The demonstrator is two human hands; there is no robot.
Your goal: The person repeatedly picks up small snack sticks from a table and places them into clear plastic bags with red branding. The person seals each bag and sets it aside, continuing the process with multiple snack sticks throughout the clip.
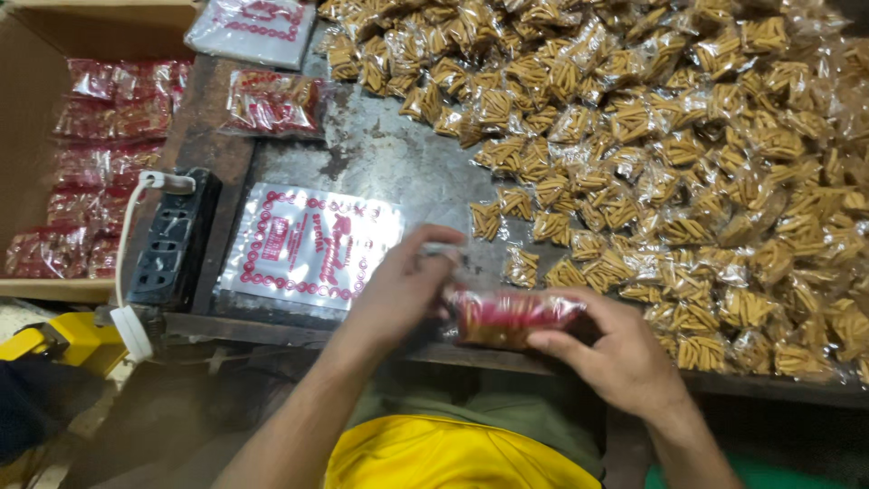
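Metal bench [389, 154] heaped with small snack packets [688, 136]. Left hand [398, 290] and right hand [615, 349], fingers closed, both grip a red-printed filled bag [507, 317].

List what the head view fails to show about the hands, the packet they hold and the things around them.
- Red-printed packet: motion-blurred, so its contents and whether it is sealed are unclear.
- Left hand: blur and its own back hide its fingertips.
- Right hand: its palm side is turned away.
- Cardboard box: cut off by the left and top edges.
- Pile of small snack packets: runs past the top and right edges.
- Yellow object: cut off at the left edge, kind unclear.
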